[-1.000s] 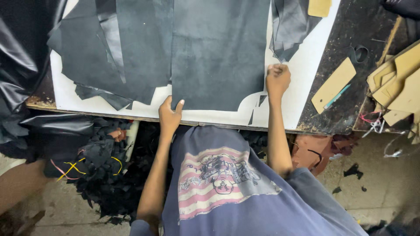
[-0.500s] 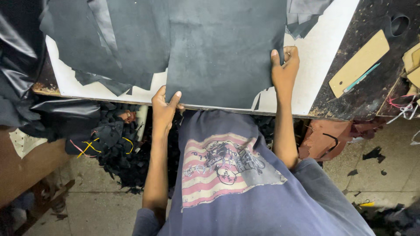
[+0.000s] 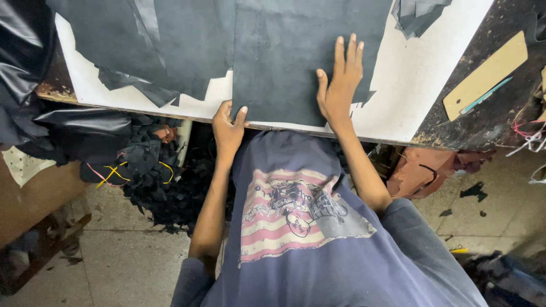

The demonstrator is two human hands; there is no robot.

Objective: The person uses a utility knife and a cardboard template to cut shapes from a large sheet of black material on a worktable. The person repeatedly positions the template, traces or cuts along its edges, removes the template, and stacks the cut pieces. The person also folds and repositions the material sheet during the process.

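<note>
Pinching near edge of dark leather sheet (image 3: 290, 57) with left hand (image 3: 227, 128); pressing right hand (image 3: 339, 85) flat, fingers spread, on white board (image 3: 409, 79).

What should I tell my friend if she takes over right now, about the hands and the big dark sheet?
Left hand: pinching the near edge of the dark leather sheet at the table's front edge.
Right hand: flat on the sheet, fingers spread, pressing it down.
The sheet lies on a white board, with other dark pieces overlapping to the left.
A tan card template with a teal pen lies to the right, untouched.
Done: sheet laid flat. Left: nothing marked or cut on it yet, as far as can be seen.
</note>
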